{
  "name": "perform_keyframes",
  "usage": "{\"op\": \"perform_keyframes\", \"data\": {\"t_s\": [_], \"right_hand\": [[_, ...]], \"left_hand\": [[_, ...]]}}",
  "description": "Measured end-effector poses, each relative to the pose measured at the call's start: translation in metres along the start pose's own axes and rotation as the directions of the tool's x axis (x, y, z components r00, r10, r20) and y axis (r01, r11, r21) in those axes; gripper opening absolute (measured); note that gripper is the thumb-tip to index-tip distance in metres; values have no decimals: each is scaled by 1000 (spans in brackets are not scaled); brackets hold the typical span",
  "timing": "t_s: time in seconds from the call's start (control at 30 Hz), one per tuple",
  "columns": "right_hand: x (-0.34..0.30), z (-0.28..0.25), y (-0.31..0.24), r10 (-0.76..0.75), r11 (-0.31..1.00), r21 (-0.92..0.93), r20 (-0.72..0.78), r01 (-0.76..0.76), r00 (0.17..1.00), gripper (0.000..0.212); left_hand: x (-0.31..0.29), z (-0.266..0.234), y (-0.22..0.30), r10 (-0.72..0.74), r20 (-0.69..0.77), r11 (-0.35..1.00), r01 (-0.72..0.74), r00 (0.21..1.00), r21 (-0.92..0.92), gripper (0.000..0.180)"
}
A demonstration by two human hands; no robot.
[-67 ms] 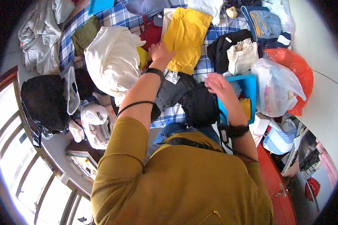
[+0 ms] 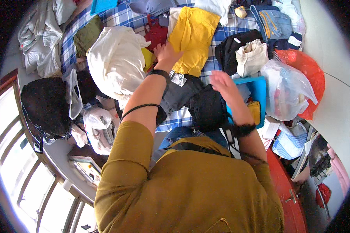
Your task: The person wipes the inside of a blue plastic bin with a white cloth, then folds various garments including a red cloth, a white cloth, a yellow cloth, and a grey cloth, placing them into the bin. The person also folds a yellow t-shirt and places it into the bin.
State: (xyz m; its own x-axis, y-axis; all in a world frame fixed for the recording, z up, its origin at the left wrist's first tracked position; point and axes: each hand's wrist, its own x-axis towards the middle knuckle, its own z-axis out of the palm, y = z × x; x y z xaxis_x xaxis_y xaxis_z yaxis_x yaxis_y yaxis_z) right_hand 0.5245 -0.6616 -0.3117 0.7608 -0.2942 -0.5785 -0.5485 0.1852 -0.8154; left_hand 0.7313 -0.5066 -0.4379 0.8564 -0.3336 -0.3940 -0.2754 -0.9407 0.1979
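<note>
A folded yellow garment (image 2: 194, 39) lies flat on the blue and white checked cloth (image 2: 208, 70). My left hand (image 2: 166, 54) rests at its left edge with fingers apart, the thumb over the yellow fabric. Left of that hand is a large bunched white garment (image 2: 116, 62); a dark red garment (image 2: 156, 33) lies just beyond. My right hand (image 2: 224, 86) hovers with stretched fingers and nothing in them, between a folded black garment (image 2: 206, 106) and a blue plastic basket (image 2: 254, 82). Dark grey clothing (image 2: 181, 95) is spread below the yellow garment.
To the right stand a clear plastic bag (image 2: 284, 91) and a red plastic bag (image 2: 313, 77). Folded jeans (image 2: 274, 25) and a cream folded cloth (image 2: 252, 58) lie at the far right. On the left sit a black bag (image 2: 44, 106) and a white plastic bag (image 2: 99, 126).
My right hand has shifted slightly left and up. My left hand stays in nearly the same place at the yellow garment.
</note>
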Motion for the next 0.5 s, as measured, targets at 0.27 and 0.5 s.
{"op": "perform_keyframes", "data": {"t_s": [0.27,0.5], "right_hand": [[140,20,70,199,914,-302,-249,-271,948,73],[159,24,85,291,942,-120,-174,-314,941,42]], "left_hand": [[37,13,-21,-87,139,967,117,986,-226,53],[45,20,-40,2,69,871,32,998,-490,41]]}}
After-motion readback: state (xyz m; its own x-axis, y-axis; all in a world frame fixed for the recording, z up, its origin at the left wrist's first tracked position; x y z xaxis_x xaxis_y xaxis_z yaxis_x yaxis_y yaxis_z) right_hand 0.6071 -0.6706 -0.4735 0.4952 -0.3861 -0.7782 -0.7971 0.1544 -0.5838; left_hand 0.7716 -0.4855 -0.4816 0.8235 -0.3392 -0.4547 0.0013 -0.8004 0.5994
